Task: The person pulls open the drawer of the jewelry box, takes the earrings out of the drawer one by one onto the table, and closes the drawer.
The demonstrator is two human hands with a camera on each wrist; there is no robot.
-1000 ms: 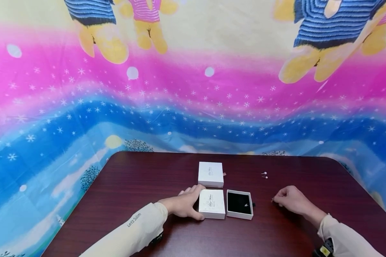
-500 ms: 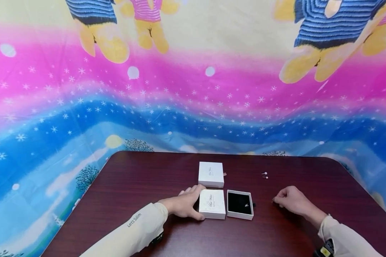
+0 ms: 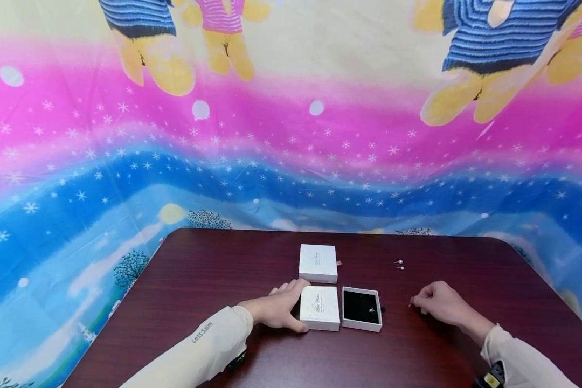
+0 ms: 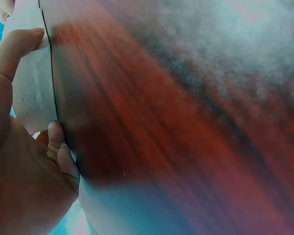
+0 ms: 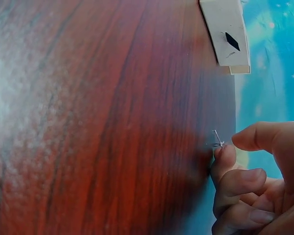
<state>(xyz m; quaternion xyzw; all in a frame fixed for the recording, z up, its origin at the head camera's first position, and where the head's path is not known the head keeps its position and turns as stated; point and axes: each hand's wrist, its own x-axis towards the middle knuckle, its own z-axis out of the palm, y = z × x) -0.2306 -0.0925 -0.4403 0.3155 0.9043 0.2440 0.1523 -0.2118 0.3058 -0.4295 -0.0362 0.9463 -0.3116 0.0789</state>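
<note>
In the head view my left hand (image 3: 278,309) holds the left end of a white gift box (image 3: 320,308). Its thumb (image 4: 27,44) lies along the box near the front corner, and the fingers reach toward the back corner. My right hand (image 3: 441,303) hovers low over the table, right of the open box tray. Thumb and index finger pinch a small stud earring (image 5: 219,142), whose thin post sticks out; fingers hide part of it. The white tray (image 3: 362,327) has a black cushion (image 3: 356,308), with a small silver star-shaped earring (image 3: 372,310) on it.
A second white gift box (image 3: 317,261) with a small ribbon tab stands behind the held one. Two pearl stud earrings (image 3: 400,262) lie toward the back right. The dark red wooden table (image 3: 223,258) meets a printed cloth backdrop (image 3: 271,134).
The right hand's fingertips shift very slightly, and the earring shows at a changed angle between them. The left hand, boxes and pearl studs stay put.
</note>
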